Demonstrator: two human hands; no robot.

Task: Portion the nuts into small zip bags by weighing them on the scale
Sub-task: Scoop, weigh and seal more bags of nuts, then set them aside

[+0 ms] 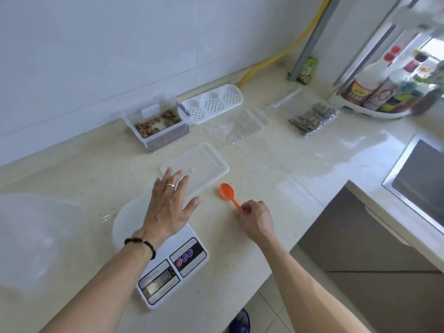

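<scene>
**Operator:** My right hand (255,216) pinches the thin handle end of the small orange plastic spoon (228,193), whose bowl lies on the pale speckled counter (276,169) beyond my knuckles. My left hand (168,203) is spread flat, fingers straight, above the round white platform of the white digital kitchen scale (168,267) by the counter's near edge; I can't tell whether it touches.

**Partner:** And the nuts?

**Operator:** Brown, in the clear rectangular plastic tub (158,127) by the back wall, its clear flat lid (199,167) lying just past my left fingers. Filled zip bags (312,118) sit toward the back right.

**Partner:** How will it all handle?

**Operator:** I judge the spoon featherlight and stiff; holding it further up the handle would steady a load. Nuts will roll. The empty clear bags (235,126) look limp and slippery, so take them by the zip edge.
</scene>
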